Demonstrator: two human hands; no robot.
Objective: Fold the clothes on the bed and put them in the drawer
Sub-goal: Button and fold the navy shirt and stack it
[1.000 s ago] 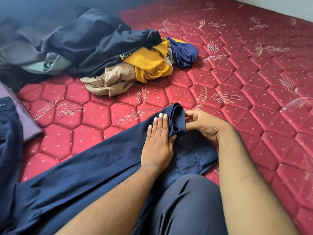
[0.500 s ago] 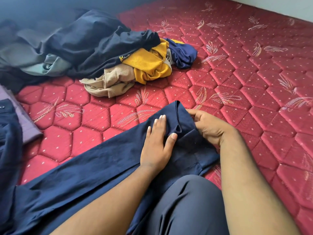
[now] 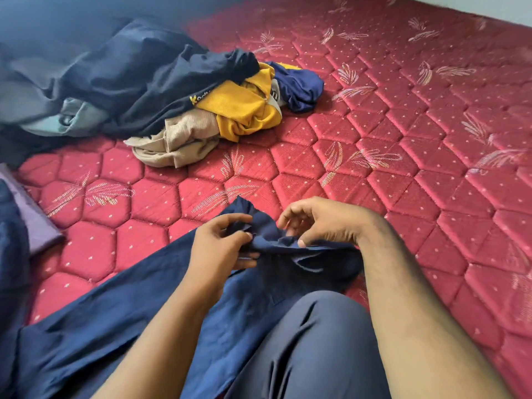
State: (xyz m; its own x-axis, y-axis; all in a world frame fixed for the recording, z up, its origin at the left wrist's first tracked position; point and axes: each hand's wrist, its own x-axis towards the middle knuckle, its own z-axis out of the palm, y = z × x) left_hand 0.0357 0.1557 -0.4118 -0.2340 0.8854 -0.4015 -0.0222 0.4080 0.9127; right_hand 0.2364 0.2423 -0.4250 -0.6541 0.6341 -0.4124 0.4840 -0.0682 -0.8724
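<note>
Left hand pinches bunched end of navy shirt, fingers curled on cloth; right hand grips same end beside it. Shirt stretches across red mattress toward lower left. Unfolded clothes pile lies beyond, well apart

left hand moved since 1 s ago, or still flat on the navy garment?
Yes. The left hand has lifted off the navy garment and curled to pinch its bunched end, shifting slightly toward the pile of clothes on the mattress.
</note>
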